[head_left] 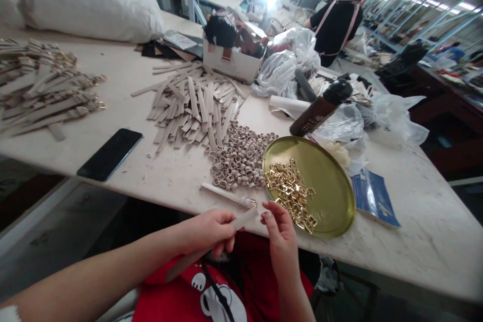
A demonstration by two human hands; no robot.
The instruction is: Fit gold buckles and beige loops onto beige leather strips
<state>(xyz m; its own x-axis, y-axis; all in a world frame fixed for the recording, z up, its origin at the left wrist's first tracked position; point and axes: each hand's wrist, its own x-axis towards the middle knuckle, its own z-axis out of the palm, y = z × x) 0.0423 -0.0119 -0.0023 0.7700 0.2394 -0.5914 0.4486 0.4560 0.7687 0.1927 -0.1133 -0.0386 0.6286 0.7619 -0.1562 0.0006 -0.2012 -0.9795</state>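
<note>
My left hand (pixel 217 231) is closed around a flat beige strap (pixel 245 218), whose free end points up and right over the table's front edge. My right hand (pixel 281 229) is just beyond that end, fingers curled but apart, and I see nothing between them. Behind the strap lies another strap (pixel 226 194) with a small gold buckle at its right end. A pile of small beige loops (pixel 241 156) sits farther back. Beside my right hand, a round gold tray (pixel 332 196) holds a heap of gold buckles (pixel 289 188).
Loose straps (pixel 192 105) are piled behind the loops. Bundled straps (pixel 45 85) and a black phone (pixel 110 154) lie left. A dark bottle (pixel 320 107) leans behind the tray, with plastic bags (pixel 287 60), a blue booklet (pixel 375 196) and a box (pixel 230 64) around. Another person (pixel 335 25) stands beyond.
</note>
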